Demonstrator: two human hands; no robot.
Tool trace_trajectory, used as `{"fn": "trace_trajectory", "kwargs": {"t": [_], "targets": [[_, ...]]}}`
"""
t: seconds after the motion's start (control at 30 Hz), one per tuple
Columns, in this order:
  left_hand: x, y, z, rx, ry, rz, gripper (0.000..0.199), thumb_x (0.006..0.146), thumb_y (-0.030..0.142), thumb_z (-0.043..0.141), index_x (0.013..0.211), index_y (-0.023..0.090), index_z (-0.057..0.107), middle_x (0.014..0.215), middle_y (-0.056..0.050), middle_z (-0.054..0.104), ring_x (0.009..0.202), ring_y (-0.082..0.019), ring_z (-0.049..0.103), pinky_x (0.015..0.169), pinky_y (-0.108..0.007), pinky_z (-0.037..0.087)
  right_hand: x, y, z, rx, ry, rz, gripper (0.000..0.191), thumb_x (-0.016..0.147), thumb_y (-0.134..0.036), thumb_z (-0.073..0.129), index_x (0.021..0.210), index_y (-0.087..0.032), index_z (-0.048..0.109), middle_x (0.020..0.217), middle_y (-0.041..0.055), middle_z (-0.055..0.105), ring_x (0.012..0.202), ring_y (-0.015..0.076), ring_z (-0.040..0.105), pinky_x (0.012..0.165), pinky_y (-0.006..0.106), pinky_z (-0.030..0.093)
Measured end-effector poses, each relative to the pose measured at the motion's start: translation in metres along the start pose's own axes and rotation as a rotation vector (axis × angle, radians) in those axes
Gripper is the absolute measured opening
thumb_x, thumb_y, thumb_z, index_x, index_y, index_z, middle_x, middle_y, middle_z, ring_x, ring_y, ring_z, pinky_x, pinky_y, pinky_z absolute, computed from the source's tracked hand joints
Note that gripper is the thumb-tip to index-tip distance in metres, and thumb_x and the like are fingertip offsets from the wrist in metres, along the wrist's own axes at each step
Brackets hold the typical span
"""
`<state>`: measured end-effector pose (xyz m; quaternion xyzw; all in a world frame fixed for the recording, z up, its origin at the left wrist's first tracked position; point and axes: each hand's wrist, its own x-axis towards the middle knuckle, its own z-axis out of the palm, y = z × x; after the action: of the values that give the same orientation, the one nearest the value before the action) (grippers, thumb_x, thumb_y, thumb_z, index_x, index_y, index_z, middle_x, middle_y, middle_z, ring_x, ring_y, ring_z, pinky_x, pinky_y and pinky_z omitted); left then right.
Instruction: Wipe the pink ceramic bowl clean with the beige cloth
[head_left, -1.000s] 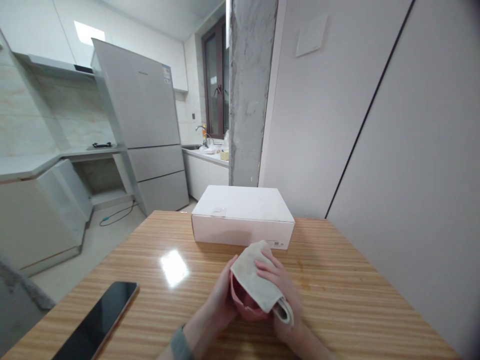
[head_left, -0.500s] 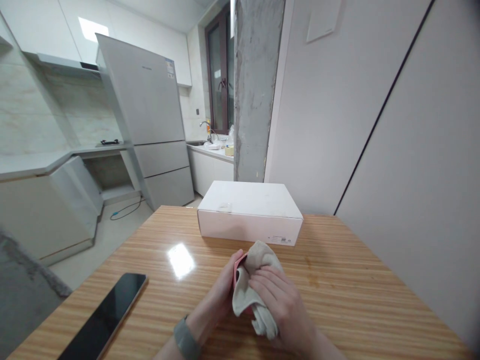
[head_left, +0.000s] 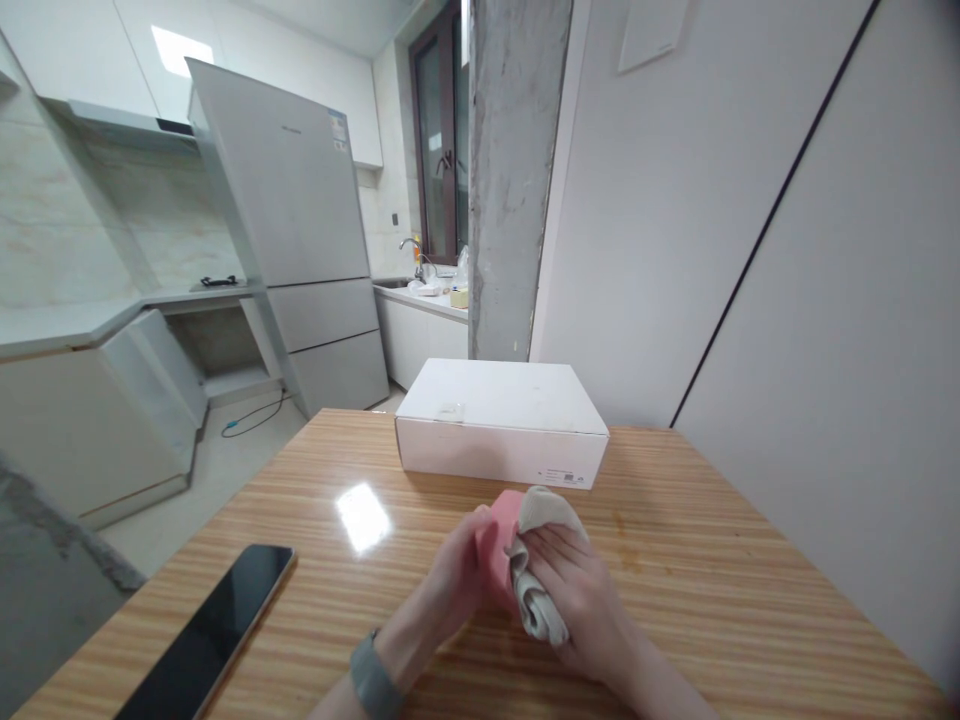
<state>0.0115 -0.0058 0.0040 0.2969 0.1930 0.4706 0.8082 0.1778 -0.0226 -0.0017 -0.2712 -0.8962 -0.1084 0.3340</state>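
Observation:
A pink object (head_left: 498, 548), whose exact shape I cannot make out, is gripped along its left side by my left hand (head_left: 455, 572), which wears a grey band on the wrist. My right hand (head_left: 581, 600) holds a light grey cloth (head_left: 546, 510) against the right side of the pink object. Part of the cloth hangs in folds below my right fingers. Both hands are above the wooden table (head_left: 712, 600), in front of a closed white box (head_left: 502, 450).
On the table's left side lies a black phone (head_left: 214, 630). Beyond the table stand a grey fridge (head_left: 292, 200), a counter with a sink at the back, and a bare concrete pillar (head_left: 517, 180). A pale wall rises at the right.
The cloth and my right hand have shifted right, uncovering more of the pink object. My left hand still grips it.

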Motion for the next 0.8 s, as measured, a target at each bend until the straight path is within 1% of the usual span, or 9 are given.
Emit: {"fn": "trace_trajectory", "kwargs": {"t": [0.07,0.13,0.23,0.3,0.37,0.5,0.63,0.73,0.8], "targets": [[0.0,0.007,-0.001,0.091,0.054,-0.033,0.043,0.083,0.052,0.052,0.082,0.012,0.069,0.078,-0.007,0.069,0.09,-0.025,0.063,0.097,-0.039,0.038,0.0,-0.003,0.001,0.041,0.025,-0.148,0.043,0.081,-0.028,0.044,0.114,-0.006,0.058,0.104,0.0173,0.071,0.1,0.0267,0.065,0.094,0.04,0.048],[-0.002,0.015,-0.001,0.266,0.066,-0.092,0.047,0.082,0.057,0.051,0.072,0.013,0.067,0.068,-0.004,0.066,0.084,-0.022,0.062,0.097,-0.038,0.037,0.001,-0.007,0.004,0.091,0.071,-0.236,0.045,0.085,-0.034,0.039,0.114,-0.005,0.058,0.098,0.0164,0.072,0.098,0.0253,0.066,0.094,0.037,0.048],[-0.004,0.023,-0.001,0.613,-0.021,-0.099,0.05,0.086,0.057,0.046,0.079,0.013,0.068,0.079,-0.005,0.069,0.088,-0.021,0.06,0.096,-0.035,0.037,0.002,-0.01,0.007,0.132,0.059,-0.269,0.048,0.088,-0.038,0.034,0.112,-0.005,0.059,0.097,0.0154,0.072,0.097,0.0243,0.066,0.094,0.036,0.047],[-0.004,0.024,-0.002,0.792,-0.044,0.003,0.049,0.089,0.055,0.042,0.082,0.014,0.068,0.086,-0.004,0.07,0.09,-0.021,0.058,0.094,-0.034,0.038,0.002,-0.009,0.008,0.123,0.031,-0.259,0.046,0.086,-0.037,0.036,0.111,-0.006,0.06,0.1,0.0153,0.071,0.099,0.0244,0.065,0.095,0.036,0.047],[-0.002,0.023,-0.004,0.869,-0.024,0.089,0.047,0.09,0.051,0.04,0.081,0.015,0.068,0.088,-0.003,0.07,0.09,-0.021,0.057,0.092,-0.033,0.039,0.0,-0.005,0.008,0.099,0.042,-0.233,0.042,0.084,-0.033,0.039,0.11,-0.007,0.06,0.1,0.0157,0.071,0.099,0.0248,0.065,0.094,0.037,0.047],[0.001,0.016,-0.007,0.833,0.044,0.177,0.043,0.091,0.05,0.041,0.087,0.015,0.066,0.096,-0.004,0.068,0.095,-0.02,0.056,0.095,-0.032,0.039,0.0,-0.001,0.005,0.017,0.051,-0.171,0.036,0.079,-0.027,0.046,0.106,-0.008,0.061,0.095,0.0162,0.072,0.091,0.0249,0.067,0.089,0.038,0.05],[-0.004,0.014,0.002,0.768,0.082,0.254,0.043,0.089,0.052,0.044,0.092,0.014,0.064,0.098,-0.007,0.067,0.095,-0.021,0.056,0.093,-0.033,0.04,0.003,-0.002,-0.004,-0.078,0.062,-0.102,0.037,0.076,-0.022,0.044,0.105,-0.008,0.061,0.094,0.0167,0.072,0.09,0.0267,0.067,0.087,0.04,0.05],[-0.009,0.01,0.008,0.695,0.042,0.254,0.042,0.09,0.049,0.044,0.108,0.015,0.061,0.115,-0.008,0.063,0.11,-0.021,0.052,0.101,-0.033,0.035,0.001,0.001,-0.01,-0.131,0.088,-0.055,0.04,0.072,-0.021,0.042,0.106,-0.008,0.06,0.097,0.0183,0.071,0.091,0.029,0.067,0.086,0.043,0.05],[-0.009,0.005,0.006,0.564,-0.011,0.187,0.041,0.09,0.046,0.047,0.119,0.018,0.057,0.123,-0.007,0.059,0.116,-0.021,0.049,0.101,-0.033,0.035,-0.002,0.006,-0.011,-0.132,0.096,-0.036,0.042,0.071,-0.022,0.041,0.108,-0.009,0.058,0.099,0.0189,0.07,0.092,0.0302,0.067,0.087,0.045,0.049]]}}
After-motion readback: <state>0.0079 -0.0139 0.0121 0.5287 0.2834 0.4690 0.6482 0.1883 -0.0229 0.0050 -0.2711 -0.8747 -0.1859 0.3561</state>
